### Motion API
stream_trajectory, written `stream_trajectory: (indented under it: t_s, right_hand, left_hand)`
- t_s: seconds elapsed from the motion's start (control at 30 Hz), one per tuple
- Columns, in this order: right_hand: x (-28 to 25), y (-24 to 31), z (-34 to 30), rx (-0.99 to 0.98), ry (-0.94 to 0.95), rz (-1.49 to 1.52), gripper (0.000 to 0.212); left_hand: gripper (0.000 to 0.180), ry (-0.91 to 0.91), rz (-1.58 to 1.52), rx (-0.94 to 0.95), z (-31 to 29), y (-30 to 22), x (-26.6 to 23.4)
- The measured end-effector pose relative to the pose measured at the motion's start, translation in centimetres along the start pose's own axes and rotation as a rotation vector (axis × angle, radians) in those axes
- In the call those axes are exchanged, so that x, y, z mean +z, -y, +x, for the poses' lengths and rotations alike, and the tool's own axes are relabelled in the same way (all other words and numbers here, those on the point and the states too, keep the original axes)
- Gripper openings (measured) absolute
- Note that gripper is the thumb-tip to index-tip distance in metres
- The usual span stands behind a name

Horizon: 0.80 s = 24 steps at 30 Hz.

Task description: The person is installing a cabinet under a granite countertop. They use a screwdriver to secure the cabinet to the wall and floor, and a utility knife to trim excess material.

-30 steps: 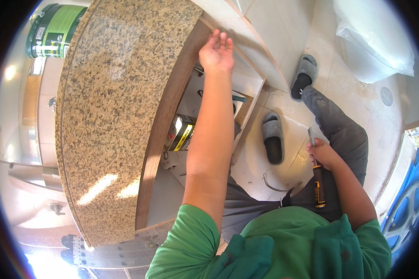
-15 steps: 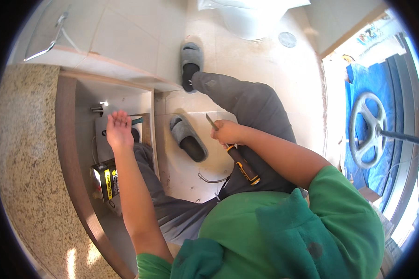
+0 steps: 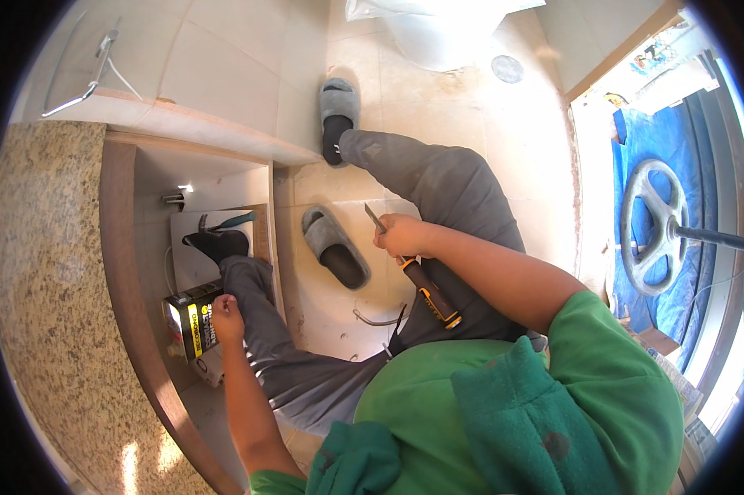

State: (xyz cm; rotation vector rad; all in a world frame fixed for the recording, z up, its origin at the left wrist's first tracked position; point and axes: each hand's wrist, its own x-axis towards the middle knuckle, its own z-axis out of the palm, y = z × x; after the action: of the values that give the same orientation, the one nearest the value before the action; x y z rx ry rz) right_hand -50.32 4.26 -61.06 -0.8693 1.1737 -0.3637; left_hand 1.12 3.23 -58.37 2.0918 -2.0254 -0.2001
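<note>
One package shows: a small box [image 3: 192, 320] standing in the open cabinet under the granite counter, by the person's knee. It is boxy, mostly black, with a yellow band down its front face and a pale patch at the top. The left hand [image 3: 226, 318] rests against its right side, fingers curled.

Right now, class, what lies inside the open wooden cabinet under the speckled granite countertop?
Visible in the cabinet: a black-and-yellow box by the left hand, a black-socked foot, and a teal-handled tool. The countertop hides the rest.
</note>
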Motion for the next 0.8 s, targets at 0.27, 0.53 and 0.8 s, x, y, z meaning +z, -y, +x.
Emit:
stream_trajectory:
  t_s: [0.27,0.53,0.8]
  right_hand:
    - [0.0,-1.4,1.1,-0.071,-0.047,-0.114,0.014]
    - [0.2,0.5,-0.5,0.032,0.001,0.079,0.011]
    - [-0.1,0.7,-1.0,0.032,-0.01,0.056,0.01]
  left_hand:
    - [0.065,0.044,-0.02,-0.443,-3.3,0.5,2.6]
    - [0.062,0.086,0.148,-0.588,-3.6,-3.7,0.8]
    - [0.061,0.068,0.106,-0.653,-3.6,-6.6,-0.6]
